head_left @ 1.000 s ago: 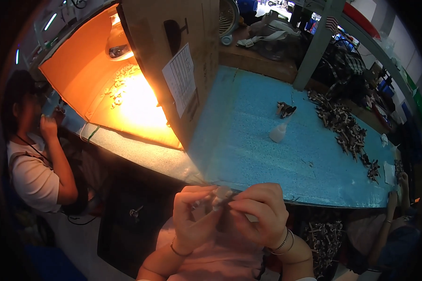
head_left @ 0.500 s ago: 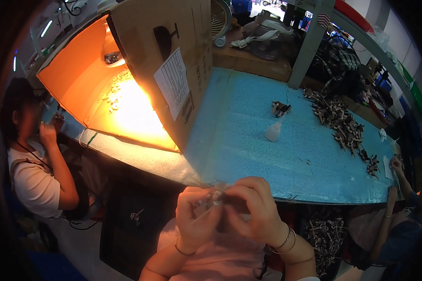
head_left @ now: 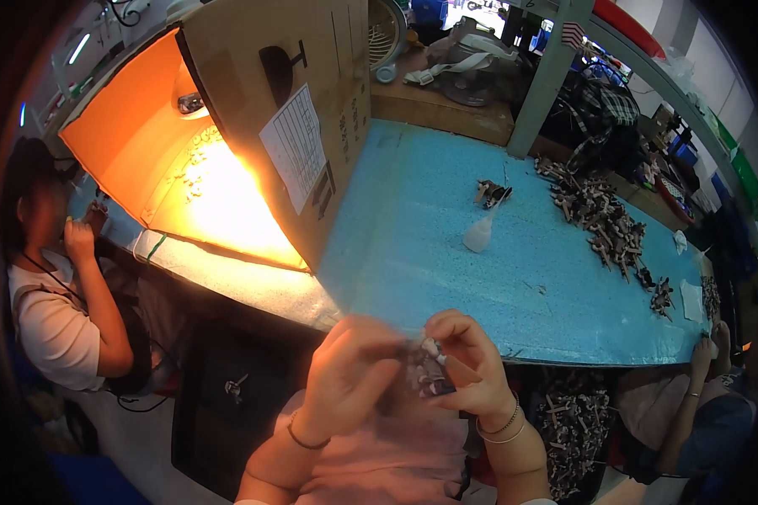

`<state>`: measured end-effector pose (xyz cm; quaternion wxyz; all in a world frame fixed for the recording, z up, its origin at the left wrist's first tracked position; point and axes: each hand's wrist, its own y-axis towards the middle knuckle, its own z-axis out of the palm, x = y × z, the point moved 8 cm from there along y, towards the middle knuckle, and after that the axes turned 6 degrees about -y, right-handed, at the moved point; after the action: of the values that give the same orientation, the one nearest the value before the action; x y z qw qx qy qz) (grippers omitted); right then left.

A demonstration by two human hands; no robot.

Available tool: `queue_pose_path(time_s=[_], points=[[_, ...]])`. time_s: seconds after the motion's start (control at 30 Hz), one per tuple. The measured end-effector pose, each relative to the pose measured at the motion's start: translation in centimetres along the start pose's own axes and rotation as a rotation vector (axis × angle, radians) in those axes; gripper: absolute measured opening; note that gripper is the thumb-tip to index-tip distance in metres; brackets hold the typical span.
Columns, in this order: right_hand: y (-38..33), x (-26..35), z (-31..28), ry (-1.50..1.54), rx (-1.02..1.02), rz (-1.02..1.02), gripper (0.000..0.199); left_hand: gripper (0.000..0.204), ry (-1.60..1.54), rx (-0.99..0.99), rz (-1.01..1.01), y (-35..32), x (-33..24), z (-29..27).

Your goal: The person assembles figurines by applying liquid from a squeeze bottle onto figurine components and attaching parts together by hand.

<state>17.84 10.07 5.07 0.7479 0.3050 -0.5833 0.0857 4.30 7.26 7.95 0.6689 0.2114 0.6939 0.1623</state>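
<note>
Above the near edge of a blue table [head_left: 429, 286], a worker's right hand [head_left: 477, 366] grips a small pale-and-dark part [head_left: 430, 370] between thumb and bent fingers, the palm partly open around it. The left hand [head_left: 345, 370], blurred, faces it from the other side with fingers curled toward the part; whether they touch it cannot be told. The part is in front of the worker's chest, between the two hands. On the table beyond stand a white bottle [head_left: 477, 236] with a thin tip and, just behind it, a small dark cluster [head_left: 491, 194]. To the right, a long heap [head_left: 602, 223] of brown and pale pieces spreads toward a sheet of white paper [head_left: 691, 300]. At left, a cardboard box [head_left: 333, 101], open toward the left and front, glows orange under a lamp [head_left: 189, 103], with small pieces lying inside; a printed sheet [head_left: 295, 147] is fixed to its outer wall. Below the table, one piece [head_left: 237, 387] lies in a black bin [head_left: 206, 438], and many more fill a container [head_left: 574, 433] at right. Co-workers sit on both sides, the one at left [head_left: 59, 328] with a raised hand.
</note>
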Motion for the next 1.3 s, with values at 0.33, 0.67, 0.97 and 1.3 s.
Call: queue_pose_path(time_s=[0.33,0.67,0.97,1.3], points=[[-0.6,-0.2,0.4,0.205,0.048,-0.055,0.068,0.023,-0.066,-0.085,-0.012,-0.6,-0.2,0.9],[-1.7,-1.1,0.9,0.313,-0.127,0.062,0.067,0.062,0.146,-0.010,0.062,-1.2,-1.4,1.8],[-4.5,-2.9,-0.6,0.048,-0.203,0.141,0.074,0.076,0.367,0.100,0.177,-1.6,-2.0,2.8],[-5.0,-3.8,0.6,0.323,-0.277,0.209,0.068,0.061,0.009,0.055,0.016,-2.5,0.7,2.0]])
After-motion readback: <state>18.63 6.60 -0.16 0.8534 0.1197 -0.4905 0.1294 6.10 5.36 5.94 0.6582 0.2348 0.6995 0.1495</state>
